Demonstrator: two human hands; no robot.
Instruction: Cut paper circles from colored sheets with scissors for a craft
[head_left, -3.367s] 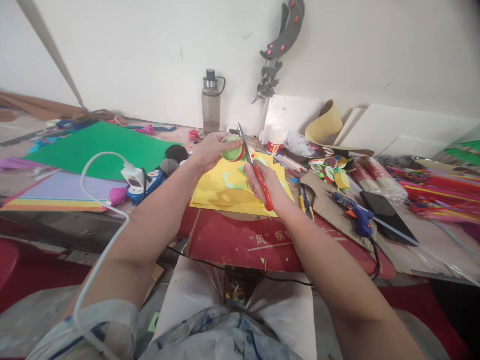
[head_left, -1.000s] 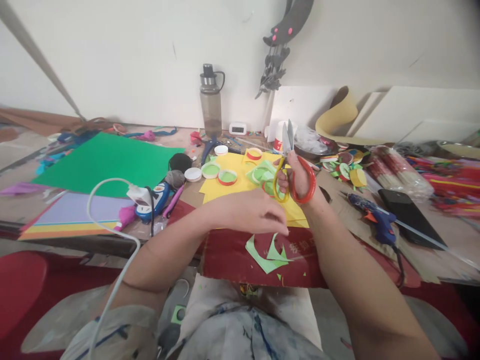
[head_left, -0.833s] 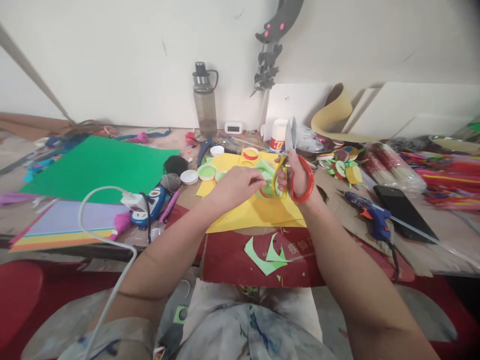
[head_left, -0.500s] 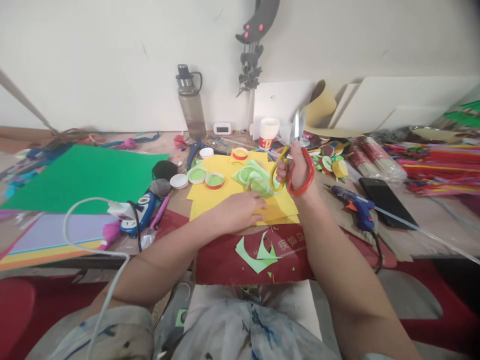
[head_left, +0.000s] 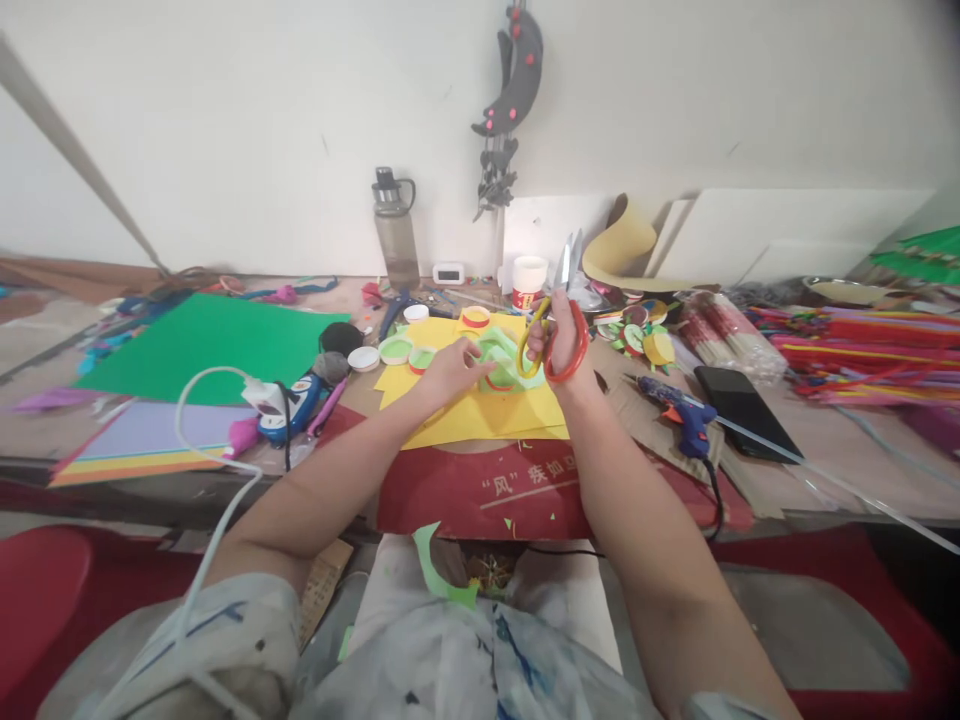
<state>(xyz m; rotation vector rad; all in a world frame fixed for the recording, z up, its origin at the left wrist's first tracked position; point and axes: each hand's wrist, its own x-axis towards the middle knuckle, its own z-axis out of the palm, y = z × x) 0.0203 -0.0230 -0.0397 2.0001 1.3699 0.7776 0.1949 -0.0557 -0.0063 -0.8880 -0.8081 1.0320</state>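
Observation:
My right hand is closed around scissors with one yellow and one red handle loop; their blades point up and away from me. At the left edge of light green paper pieces is my left hand, its fingers apart and slightly bent. Whether its fingertips touch the paper I cannot tell. Partly under the green pieces shows a red rim. Yellow paper sheets lie beneath all this. To the left sit round lids with green discs inside, one white-rimmed lid and one red-rimmed lid.
A red board lies at the front edge, and a curved green scrap hangs over my lap. A glue gun and black phone lie right. Green sheet, bottle and paper cup stand or lie around.
The green scraps on the red board have gone from there; a curved one is now at my lap. My left hand has moved up and left to the green paper. The scissors stay in my right hand.

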